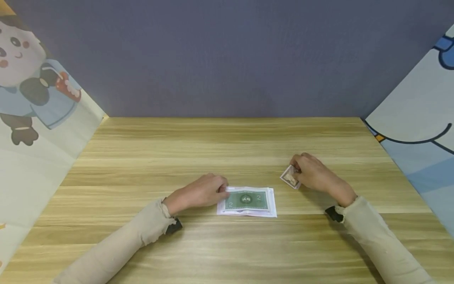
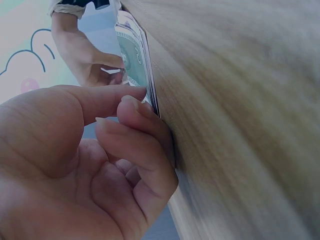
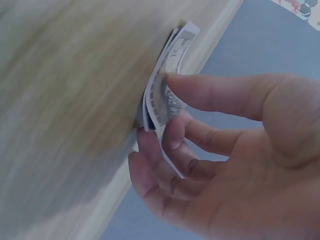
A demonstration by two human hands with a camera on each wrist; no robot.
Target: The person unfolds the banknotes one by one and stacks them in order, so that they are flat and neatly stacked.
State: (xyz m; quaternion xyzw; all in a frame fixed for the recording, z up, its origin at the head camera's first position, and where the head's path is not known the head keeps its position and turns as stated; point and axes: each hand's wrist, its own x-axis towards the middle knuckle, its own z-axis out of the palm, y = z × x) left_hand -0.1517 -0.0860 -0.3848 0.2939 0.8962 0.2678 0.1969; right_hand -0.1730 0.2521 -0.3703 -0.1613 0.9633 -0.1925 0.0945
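A stack of paper notes lies flat on the table, with a green banknote (image 1: 246,200) marked 2 on top and larger pale sheets (image 1: 272,203) showing beneath. At the stack's left edge my left hand (image 1: 202,192) pinches it, thumb over the green note and fingers curled against the side. The layered edges of the stack (image 2: 142,60) show in the left wrist view. Farther right and back, my right hand (image 1: 315,173) holds a small brown banknote bundle (image 1: 290,176) between thumb and fingers. In the right wrist view this bundle (image 3: 170,55) bends in a curve, several layers thick.
The wood-grain table (image 1: 159,150) runs back to a dark blue-grey panel (image 1: 234,59). Cartoon-printed walls stand on the left (image 1: 42,90) and right (image 1: 418,102). A dark band (image 1: 173,227) shows at the left wrist.
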